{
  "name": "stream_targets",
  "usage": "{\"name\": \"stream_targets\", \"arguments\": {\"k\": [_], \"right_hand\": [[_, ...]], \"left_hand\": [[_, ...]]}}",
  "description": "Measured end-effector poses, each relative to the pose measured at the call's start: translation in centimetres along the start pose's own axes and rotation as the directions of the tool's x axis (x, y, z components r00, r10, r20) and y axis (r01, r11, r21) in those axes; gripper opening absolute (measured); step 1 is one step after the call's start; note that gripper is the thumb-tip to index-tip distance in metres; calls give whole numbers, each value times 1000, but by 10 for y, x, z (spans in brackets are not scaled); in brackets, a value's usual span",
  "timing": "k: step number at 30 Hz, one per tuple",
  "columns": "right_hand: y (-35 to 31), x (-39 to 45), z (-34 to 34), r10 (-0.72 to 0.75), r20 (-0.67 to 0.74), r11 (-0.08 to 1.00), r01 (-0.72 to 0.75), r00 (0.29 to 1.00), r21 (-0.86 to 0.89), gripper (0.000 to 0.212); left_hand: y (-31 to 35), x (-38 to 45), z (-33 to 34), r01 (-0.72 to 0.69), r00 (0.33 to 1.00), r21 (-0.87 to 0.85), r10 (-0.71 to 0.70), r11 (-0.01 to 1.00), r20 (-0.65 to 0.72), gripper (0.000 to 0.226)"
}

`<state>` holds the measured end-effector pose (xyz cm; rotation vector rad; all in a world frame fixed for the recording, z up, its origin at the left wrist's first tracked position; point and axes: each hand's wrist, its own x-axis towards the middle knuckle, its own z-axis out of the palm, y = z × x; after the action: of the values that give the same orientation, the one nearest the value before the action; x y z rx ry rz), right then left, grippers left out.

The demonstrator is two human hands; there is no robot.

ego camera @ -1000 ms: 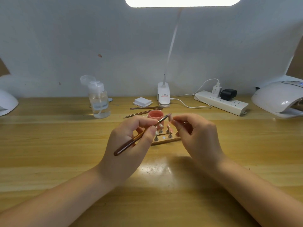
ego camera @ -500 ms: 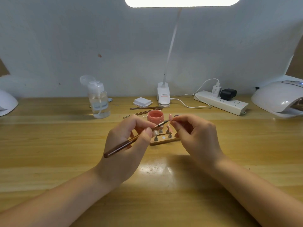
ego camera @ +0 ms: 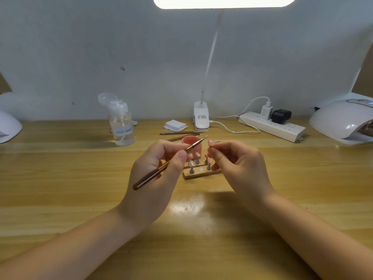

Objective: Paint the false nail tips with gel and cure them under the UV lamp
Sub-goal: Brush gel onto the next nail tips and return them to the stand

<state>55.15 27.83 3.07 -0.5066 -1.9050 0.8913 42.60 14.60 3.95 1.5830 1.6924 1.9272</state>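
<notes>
Pink nail tip [ego camera: 210,142], pinched in the right hand [ego camera: 240,168], is raised above the wooden stand [ego camera: 199,173]. The left hand [ego camera: 155,178] grips one brush [ego camera: 161,168], whose point has lifted beside the tip. Behind the stand: one pink gel pot [ego camera: 191,145], two spare brushes [ego camera: 181,133] on the bench [ego camera: 80,188].

One head-worn view looks forward and down over the desk [ego camera: 60,178]
</notes>
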Motion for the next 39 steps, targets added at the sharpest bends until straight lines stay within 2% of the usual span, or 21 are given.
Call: {"name": "stream_targets", "arguments": {"k": [3, 7, 11, 15, 20, 24, 27, 31, 33, 35, 37, 39], "right_hand": [[-1, 0, -1, 5, -2, 1000, -5, 1000, 16, 22], [-1, -1, -2, 0, 2, 1000, 0, 1000, 11, 24], [-1, -1, -1, -1, 6, 1000, 1, 1000, 10, 25], [1, -2, -1, 15, 21, 1000, -15, 1000, 10, 21], [1, -1, 0, 22, 26, 1000, -22, 999, 18, 18], [1, -2, -1, 24, 24, 1000, -24, 999, 18, 25], [0, -1, 1, 24, 1, 999, -24, 1000, 24, 25], [0, -2, 1, 27, 11, 999, -27, 1000, 19, 24], [1, -2, 0, 34, 15, 999, -34, 999, 8, 22], [3, -2, 0, 42, 11, 999, -42, 999, -14, 17], [6, -2, 2, 46, 18, 998, -45, 999, -48, 12], [9, -3, 4, 41, 30, 996, -39, 999, -82, 9]], "left_hand": [[-1, -2, -1, -9, 999, -23, 10, 1000, 36, 23], [-2, -1, -3, -20, 1000, -25, 20, 999, -4, 21], [-2, 0, -2, -2, 1000, 13, 2, 1000, 31, 21], [-1, 0, -4, -25, 1000, 24, 25, 999, 5, 21], [0, 1, -1, -24, 999, 56, 22, 998, 47, 11], [0, 0, -4, -47, 999, 53, 45, 997, 29, 20], [0, 1, -1, -17, 1000, 4, 17, 1000, 25, 11], [-2, 0, -2, -1, 999, 11, 0, 1000, 39, 11], [-3, 1, -4, 19, 1000, -28, -18, 999, 15, 17], [-2, 5, -4, 39, 999, -47, -39, 998, -7, 13], [0, 13, -4, 56, 998, -5, -56, 998, -25, 8], [1, 30, -5, 99, 994, 75, -95, 992, -47, 13]]}}
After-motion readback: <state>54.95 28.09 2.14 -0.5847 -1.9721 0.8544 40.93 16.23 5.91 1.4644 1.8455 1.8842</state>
